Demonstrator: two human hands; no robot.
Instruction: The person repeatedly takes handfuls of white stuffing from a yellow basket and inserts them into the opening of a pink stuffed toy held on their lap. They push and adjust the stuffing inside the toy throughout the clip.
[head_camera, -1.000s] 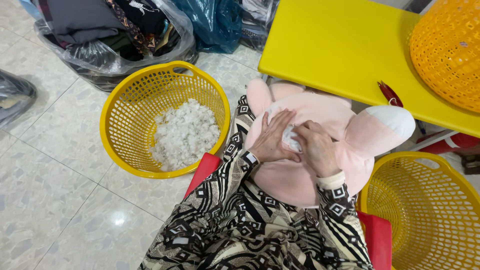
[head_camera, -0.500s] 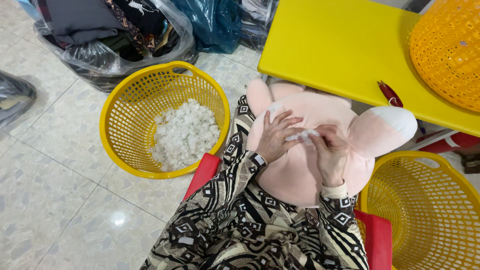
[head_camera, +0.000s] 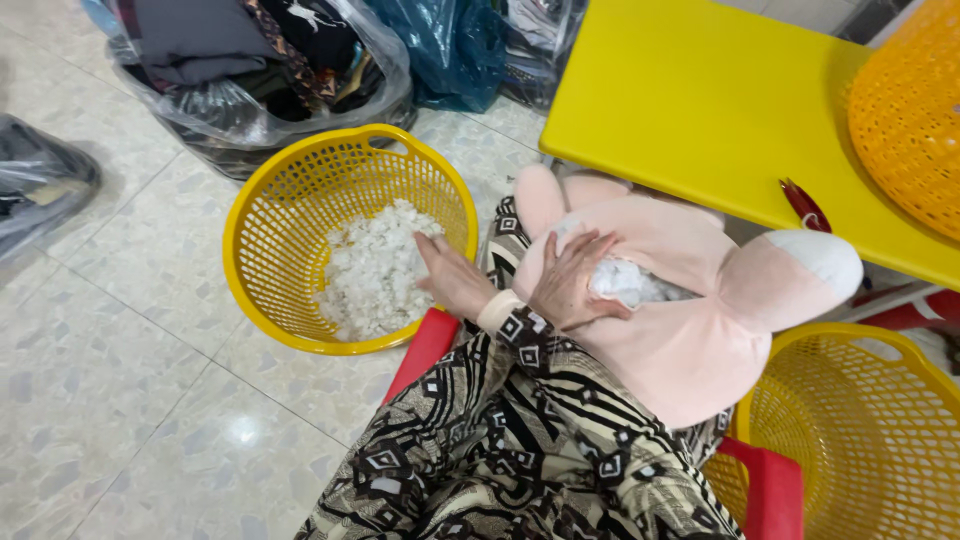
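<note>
Left hand (head_camera: 452, 280), grip open, reached into one of three baskets (head_camera: 300, 215); right hand (head_camera: 572, 282) lay open-fingered on one pink plush toy (head_camera: 690, 330).

Single head-mounted view, angled steeply down, close above the left hand (head_camera: 452, 278) and right hand (head_camera: 572, 285).

The left hand (head_camera: 452, 275) has left the pink plush toy (head_camera: 690, 320) and reached left into the yellow basket (head_camera: 270, 200), onto the white stuffing (head_camera: 370, 270) — the right hand (head_camera: 570, 285) now lies alone at the toy's opening.
</note>
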